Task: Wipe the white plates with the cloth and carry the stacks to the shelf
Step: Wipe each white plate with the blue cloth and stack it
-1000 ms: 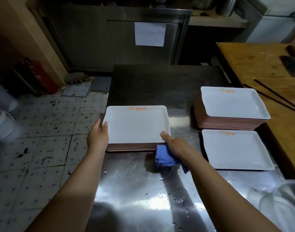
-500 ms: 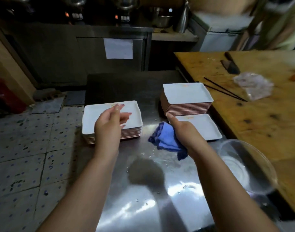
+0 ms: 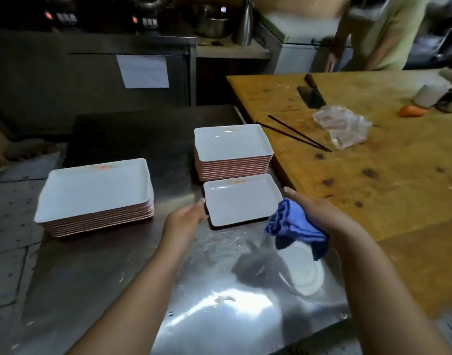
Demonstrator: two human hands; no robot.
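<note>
On steel counter [image 3: 117, 265]: left hand [image 3: 185, 221] fingers straight, touching single white plate [image 3: 241, 201], right hand [image 3: 319, 213] gripping blue cloth [image 3: 294, 226]; orange plate logos too blurred to read.

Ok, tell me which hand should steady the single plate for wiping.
Left. The left hand already touches the near-left edge of the single plate, fingers free. The right hand grips the blue cloth beside that plate, so it probably suits wiping.
</note>
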